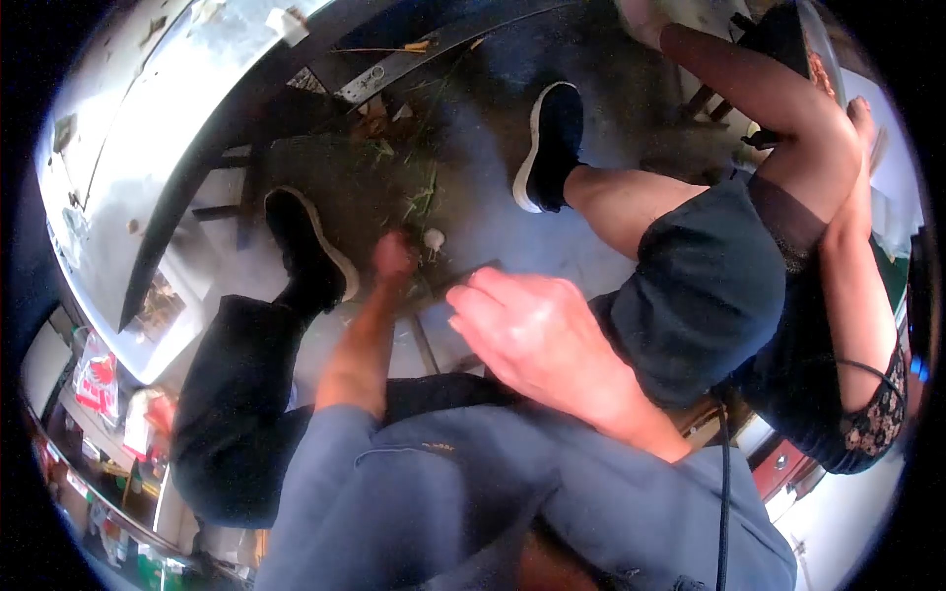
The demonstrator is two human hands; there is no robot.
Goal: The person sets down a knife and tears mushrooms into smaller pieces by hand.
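Observation:
My right hand [527, 330] is in front of my lap, fingers curled in and pressed together. Whatever it may hold is hidden by the fingers. Further down toward the floor, my left hand [394, 258] is smeared by motion, so its fingers cannot be made out. Just right of it is a small whitish round thing [434, 239], which looks like a garlic bulb. I cannot tell whether that thing lies on the floor or hangs above it. Green stalks and leaf scraps [422, 192] are scattered on the dark floor beyond.
A white-topped table [148, 148] curves along the left. My black shoes [305, 246] stand apart on the floor. Another person's bent leg [778, 108] and arm are close on my right. A cluttered shelf [108, 433] is at lower left. A black cord [724, 492] hangs over my lap.

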